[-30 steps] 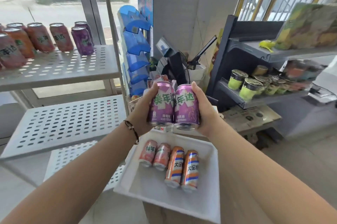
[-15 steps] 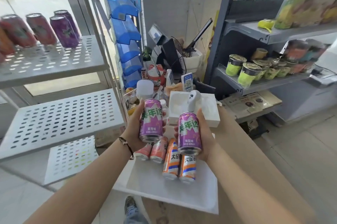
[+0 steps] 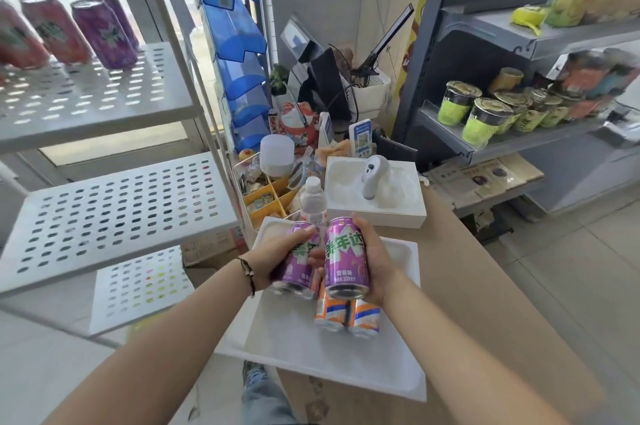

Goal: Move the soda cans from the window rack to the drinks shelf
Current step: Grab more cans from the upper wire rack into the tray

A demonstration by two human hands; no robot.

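My left hand (image 3: 277,256) grips a purple soda can (image 3: 296,265), and my right hand (image 3: 375,262) grips a second purple soda can (image 3: 346,258). Both cans hang low over a white tray (image 3: 311,352) on the brown counter. Two orange-and-white cans (image 3: 346,315) lie in the tray under my hands; anything else beneath is hidden. On the top level of the white perforated window rack (image 3: 104,102) at the left stand two purple cans (image 3: 107,31) and red cans (image 3: 52,28).
A grey shelf unit (image 3: 485,144) at the right holds green cups. Behind the tray are a water bottle (image 3: 313,203), a white box (image 3: 377,192) with a white device on it, a yellow organiser, blue stacked bins (image 3: 235,54) and a register screen. The rack's lower levels are bare.
Both hands have come down and nearer together with their purple cans, now low over the tray. The view has tilted down and left, covering the pink cans seen earlier.
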